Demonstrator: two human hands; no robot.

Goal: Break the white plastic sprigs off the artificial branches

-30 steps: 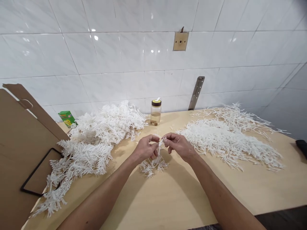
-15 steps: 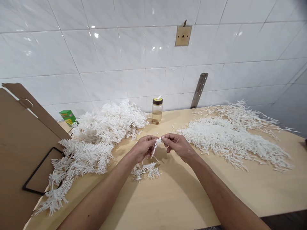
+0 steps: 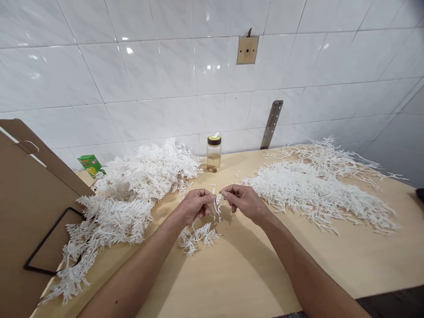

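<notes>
White and thin, a branching plastic-looking sprig [image 3: 217,207] hangs in the air between the two bare hands, its long axis running roughly downward from the fingertips. It lies just right of the left hand's [image 3: 194,207] grip and below and slightly left of the right hand's [image 3: 244,202] fingertips; the left is the nearer to its body. The left thumb and forefinger pinch it near the top. The right thumb and forefinger close on a small white tip [image 3: 223,192] at its upper end; whether that tip is joined to the rest cannot be made out.

Beneath the left hand, a small clump [image 3: 209,237] of forked strands rests on the smooth, pale wooden table [image 3: 225,282]. On the left side spreads a fluffy, tangled heap [image 3: 142,176], beside stiff brown cardboard [image 3: 29,198]; on the right lies a flatter, more combed-looking heap [image 3: 308,190]. Behind the hands, a clear round jar [image 3: 213,155] with a dark lid stands upright near glossy wall tiles [image 3: 172,110].
</notes>
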